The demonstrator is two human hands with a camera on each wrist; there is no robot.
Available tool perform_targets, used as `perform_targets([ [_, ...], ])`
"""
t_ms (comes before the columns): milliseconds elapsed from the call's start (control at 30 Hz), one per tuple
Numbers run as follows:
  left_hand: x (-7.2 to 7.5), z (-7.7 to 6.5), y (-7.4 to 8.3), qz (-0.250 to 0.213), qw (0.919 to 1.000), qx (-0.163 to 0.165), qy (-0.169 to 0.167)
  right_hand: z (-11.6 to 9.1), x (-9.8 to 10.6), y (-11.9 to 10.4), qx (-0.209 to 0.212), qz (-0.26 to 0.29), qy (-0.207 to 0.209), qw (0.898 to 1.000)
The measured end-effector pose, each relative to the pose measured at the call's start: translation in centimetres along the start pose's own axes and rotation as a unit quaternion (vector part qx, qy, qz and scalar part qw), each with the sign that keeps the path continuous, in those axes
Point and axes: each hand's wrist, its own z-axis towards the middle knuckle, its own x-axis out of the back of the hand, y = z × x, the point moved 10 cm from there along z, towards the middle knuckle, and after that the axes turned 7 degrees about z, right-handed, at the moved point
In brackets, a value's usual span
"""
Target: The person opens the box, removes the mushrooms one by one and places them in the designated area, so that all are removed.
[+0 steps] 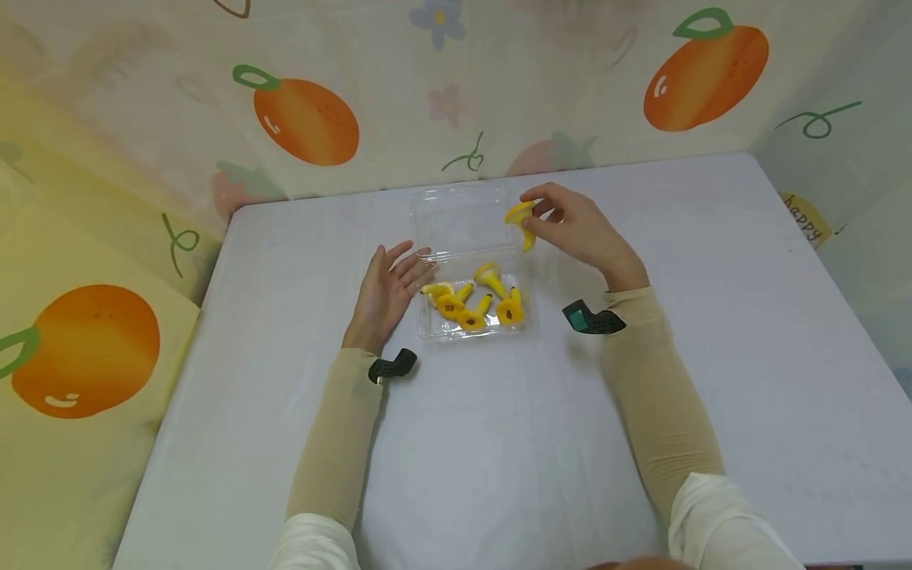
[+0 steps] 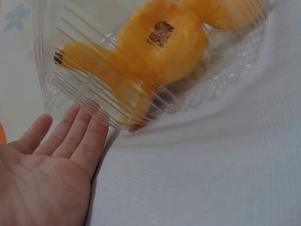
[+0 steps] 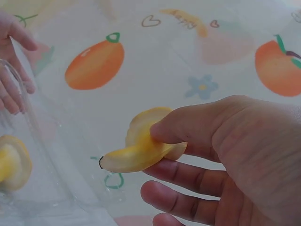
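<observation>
Yellow mushroom-shaped piece is what I have in the right hand, beside the right edge of the raised-back lid. On my head feed its long axis runs close to upright, the wide cap at the top and the narrow stem pointing down toward the table; the right wrist feed shows me the stem pointing left, ending in a dark tip, with the cap flaring behind it. I see the right thumb and forefinger pinching it near the cap, while the lower fingers curl loosely beneath. The left hand grips nothing: I see its palm turned up and its fingers spread and nearly straight, the fingertips at the left wall of the clear container; whether they press on the plastic I cannot tell. That container sits on the table with its clear lid folded back on the far side. Inside the near half I count five more yellow pieces, lying at mixed angles: one stem points left, the rearmost has its stem angled toward the near right, and the three others angle theirs away from me.
</observation>
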Motion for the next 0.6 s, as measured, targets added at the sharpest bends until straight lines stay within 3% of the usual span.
perform_targets([
  [300, -0.1, 0.0, 0.1, -0.018, 0.9998, -0.001, -0.004, -0.3, 1.7, 1.0, -0.034, 0.011, 0.022, 0.999],
  [600, -0.1, 0.1, 0.1, -0.024, 0.9997, 0.003, -0.001, -0.3, 2.2, 2.4, -0.062, 0.007, 0.023, 0.998],
])
